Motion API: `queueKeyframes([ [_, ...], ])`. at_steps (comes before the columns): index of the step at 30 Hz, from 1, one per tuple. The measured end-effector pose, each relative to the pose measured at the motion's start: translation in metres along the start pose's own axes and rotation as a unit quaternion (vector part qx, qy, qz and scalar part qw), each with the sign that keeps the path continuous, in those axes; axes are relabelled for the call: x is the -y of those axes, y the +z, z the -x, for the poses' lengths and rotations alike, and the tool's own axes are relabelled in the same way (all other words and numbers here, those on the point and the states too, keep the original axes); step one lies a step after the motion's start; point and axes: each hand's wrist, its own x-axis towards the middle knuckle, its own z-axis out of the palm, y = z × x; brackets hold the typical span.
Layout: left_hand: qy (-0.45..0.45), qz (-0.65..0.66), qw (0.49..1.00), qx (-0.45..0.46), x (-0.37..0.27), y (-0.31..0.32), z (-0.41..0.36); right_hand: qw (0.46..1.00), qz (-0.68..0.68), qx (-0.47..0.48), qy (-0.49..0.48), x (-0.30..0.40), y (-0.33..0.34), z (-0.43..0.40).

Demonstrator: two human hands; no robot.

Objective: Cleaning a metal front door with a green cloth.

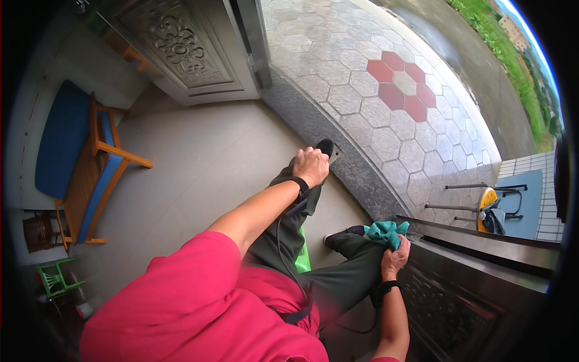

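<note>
A teal cloth (383,233) is bunched in my right hand (396,257), beside the edge of the metal door leaf (452,253). From this view I cannot tell whether the cloth presses on the door. My left hand (311,167) rests on my left knee with its fingers curled in, and its fingertips are hidden. Both wrists wear black bands. Between my dark trouser legs, part of a bright green plastic stool (304,255) shows beneath me. My feet are close to the dark stone threshold (371,185).
Another door leaf with embossed relief (181,50) stands swung inward. A wooden chair with blue panels (90,181) and a small green chair (59,278) are at left. Outside lie hexagonal paving tiles (348,99) and a yellow-seated stool (487,210) with metal legs.
</note>
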Motion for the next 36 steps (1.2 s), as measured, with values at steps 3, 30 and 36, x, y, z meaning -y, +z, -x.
queueKeyframes([
  [3,-0.002,0.013,1.0,0.006,0.001,-0.001,0.001,1.0,0.003,0.004,-0.001,0.0,0.001,0.0],
  [30,0.019,-0.005,1.0,-0.02,0.009,0.001,-0.004,0.994,0.074,-0.026,-0.077,0.01,-0.015,-0.017],
  [36,0.038,0.019,0.999,-0.024,0.008,0.004,-0.008,0.955,0.192,-0.178,-0.138,0.037,-0.147,-0.056],
])
